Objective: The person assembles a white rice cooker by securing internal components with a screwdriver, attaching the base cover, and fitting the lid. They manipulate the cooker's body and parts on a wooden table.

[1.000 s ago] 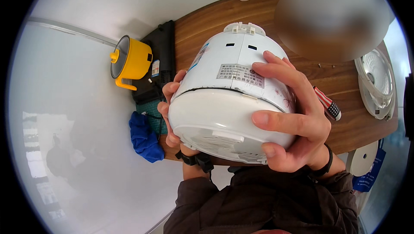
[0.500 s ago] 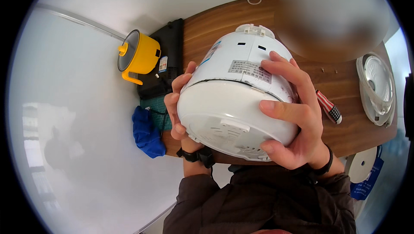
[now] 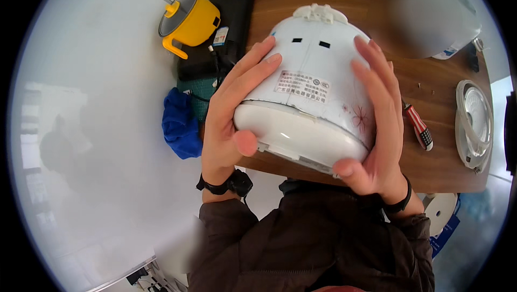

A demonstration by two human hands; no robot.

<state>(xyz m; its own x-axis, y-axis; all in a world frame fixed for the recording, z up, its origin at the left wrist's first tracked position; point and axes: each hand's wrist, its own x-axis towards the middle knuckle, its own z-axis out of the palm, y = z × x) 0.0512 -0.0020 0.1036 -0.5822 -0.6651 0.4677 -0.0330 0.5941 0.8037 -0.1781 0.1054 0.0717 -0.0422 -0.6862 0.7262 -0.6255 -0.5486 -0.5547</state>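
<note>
A white rice cooker body (image 3: 331,85) is held up in front of me, tilted so its back and a strip of its base face me. The back has a printed label, two small dark slots, a flower pattern and a white hinge piece (image 3: 320,13) at the far end. My left hand (image 3: 229,101) is pressed along its left side, thumb at the base rim. On the opposite side, my right hand (image 3: 383,117) grips it with fingers over the wall and thumb by the base. A thin gap runs between wall and base.
Right of the cooker lie a flag-patterned screwdriver (image 3: 419,127), tiny screws (image 3: 420,85) and a detached round lid (image 3: 476,122). At left are a yellow pot (image 3: 198,22) on a black flat case (image 3: 237,20), a green mat (image 3: 200,90) and a blue cloth (image 3: 180,125).
The cooker has tipped so less of its vented base and more of its back shows. My left hand has shifted onto its side, into fuller view; my right fingers moved outward off the label.
</note>
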